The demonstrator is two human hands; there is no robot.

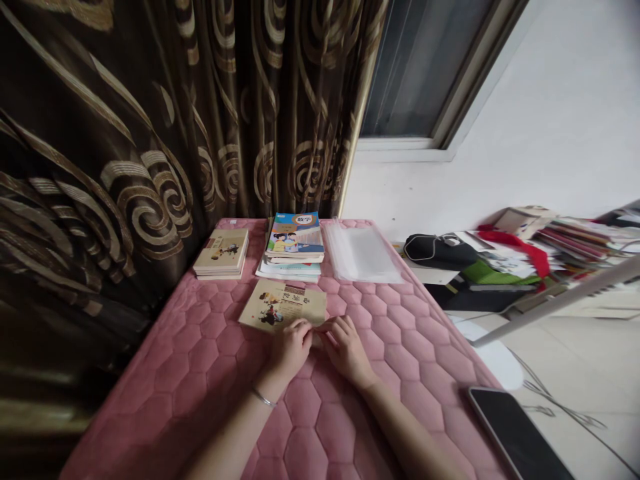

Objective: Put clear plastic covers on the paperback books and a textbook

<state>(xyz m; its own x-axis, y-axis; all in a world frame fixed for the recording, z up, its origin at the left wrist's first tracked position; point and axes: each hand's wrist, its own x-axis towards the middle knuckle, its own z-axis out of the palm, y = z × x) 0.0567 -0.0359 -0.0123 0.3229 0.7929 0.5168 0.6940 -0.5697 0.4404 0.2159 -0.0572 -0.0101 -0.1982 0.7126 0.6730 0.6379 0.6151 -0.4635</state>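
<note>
A beige book (295, 303) with a small ink-style picture lies flat on the pink quilted surface (305, 440). At its lower right corner my left hand (293, 343), with a bracelet on the wrist, has its fingers bent together against the book's edge. My right hand (345, 343) meets it from the right, its fingers also closed at that same corner. The fingertips of both hands nearly touch. What exactly is pinched between the fingers is too small to make out.
Behind the book stand a stack of beige books (223, 252), a stack topped by a blue textbook (295, 235) and clear plastic covers (365, 253). A dark phone-like device (517, 433) lies at lower right. Beyond are a patterned curtain (150, 193) and cluttered papers (575, 240).
</note>
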